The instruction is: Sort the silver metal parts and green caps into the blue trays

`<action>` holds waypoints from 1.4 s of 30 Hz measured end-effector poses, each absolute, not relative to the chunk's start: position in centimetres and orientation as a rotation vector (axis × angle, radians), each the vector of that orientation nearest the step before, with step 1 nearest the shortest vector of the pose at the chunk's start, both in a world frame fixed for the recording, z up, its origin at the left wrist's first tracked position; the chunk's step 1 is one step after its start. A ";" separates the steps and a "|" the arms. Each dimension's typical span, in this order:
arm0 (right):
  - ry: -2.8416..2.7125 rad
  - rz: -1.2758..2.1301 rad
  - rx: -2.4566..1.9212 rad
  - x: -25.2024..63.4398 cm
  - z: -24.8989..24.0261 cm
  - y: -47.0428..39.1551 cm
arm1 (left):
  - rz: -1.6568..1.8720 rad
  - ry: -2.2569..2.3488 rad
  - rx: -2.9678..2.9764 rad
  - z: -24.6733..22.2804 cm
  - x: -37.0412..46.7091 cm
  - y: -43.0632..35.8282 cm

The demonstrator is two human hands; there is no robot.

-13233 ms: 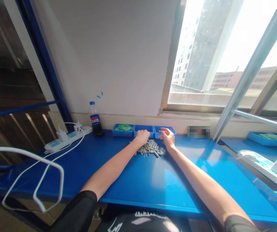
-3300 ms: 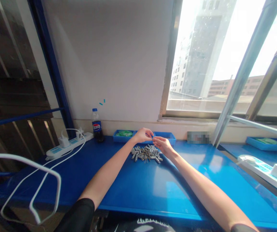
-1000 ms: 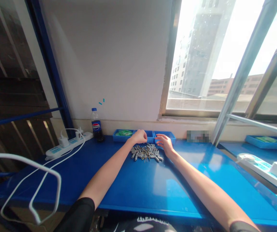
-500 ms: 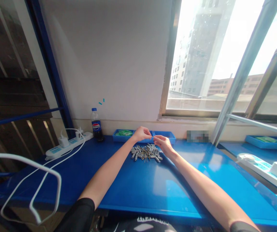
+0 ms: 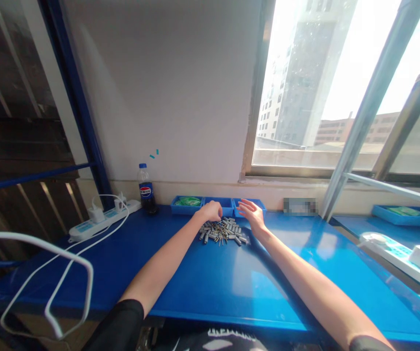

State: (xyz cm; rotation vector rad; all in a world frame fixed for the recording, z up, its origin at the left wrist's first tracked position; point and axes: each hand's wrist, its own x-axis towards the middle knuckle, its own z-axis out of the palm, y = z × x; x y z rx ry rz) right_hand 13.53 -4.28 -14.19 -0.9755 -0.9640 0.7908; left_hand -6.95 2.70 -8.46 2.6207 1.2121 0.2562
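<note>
A pile of small grey metal cylinders and thin, screw-like pieces [image 5: 224, 231] lies on the blue table [image 5: 202, 282]. Over the pile's back left part is my left hand [image 5: 210, 211], its fingers curled down and together. Whatever its fingertips hold, if anything, is hidden. My right hand [image 5: 252, 215] hovers behind the pile's right side, fingers apart and nothing visible in them. Just behind both hands stands a row of blue bins: the left bin [image 5: 175, 209] contains green packets [image 5: 188, 201], and the middle bin [image 5: 227, 206] and right bin [image 5: 263, 208] are partly covered by my hands.
A cola bottle [image 5: 147, 190] stands against the wall. Left of it lies a white power strip [image 5: 103, 219] with plugs and looping white cables [image 5: 89, 273]. A metal post [image 5: 359, 112] rises at the right, beside another power strip [image 5: 396, 258] and another blue tray [image 5: 381, 214].
My hands have parted from where their fingertips met above the pile. The left has dropped toward the pile; the right has opened and shifted slightly to the right.
</note>
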 end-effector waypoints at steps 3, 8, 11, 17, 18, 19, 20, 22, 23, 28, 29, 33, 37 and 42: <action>-0.975 0.803 -1.007 13.5 -14.2 -4.4 | 0.178 1.251 2.654 -8.8 -6.6 2.2; -0.979 0.798 -1.043 13.2 -14.3 -4.3 | 0.145 1.274 2.696 -9.1 -6.0 1.5; -0.977 0.793 -1.057 13.3 -14.3 -4.2 | 0.171 1.262 2.699 -9.1 -5.9 1.5; -0.973 0.805 -1.072 13.3 -14.4 -4.2 | 0.308 1.154 2.666 -8.8 -6.1 2.1; -0.974 0.806 -1.072 13.3 -14.4 -4.2 | 0.333 1.126 2.658 -8.7 -6.1 2.2; -0.975 0.808 -1.072 13.3 -14.5 -4.2 | 0.359 1.100 2.648 -8.7 -6.1 2.3; -0.977 0.809 -1.073 13.2 -14.5 -4.2 | 0.386 1.078 2.637 -8.6 -6.1 2.4; -0.979 0.813 -1.076 13.2 -14.5 -4.2 | 0.439 1.042 2.615 -8.4 -6.1 2.5; -0.981 0.816 -1.077 13.2 -14.5 -4.2 | 0.465 1.028 2.604 -8.4 -6.1 2.6; -0.995 0.830 -1.075 13.1 -14.4 -4.3 | 0.576 0.972 2.549 -8.0 -6.1 2.6; -0.998 0.833 -1.075 13.0 -14.3 -4.3 | 0.614 0.964 2.522 -8.0 -6.1 2.7; -1.030 0.853 -1.067 12.9 -14.3 -4.5 | 0.786 0.892 2.347 -8.3 -5.9 3.1; -1.087 0.898 -1.051 12.5 -14.1 -4.8 | 0.859 0.797 2.198 -8.6 -5.6 3.5; -1.143 0.985 -0.996 12.1 -13.7 -5.2 | 0.891 0.757 2.085 -8.8 -5.5 3.9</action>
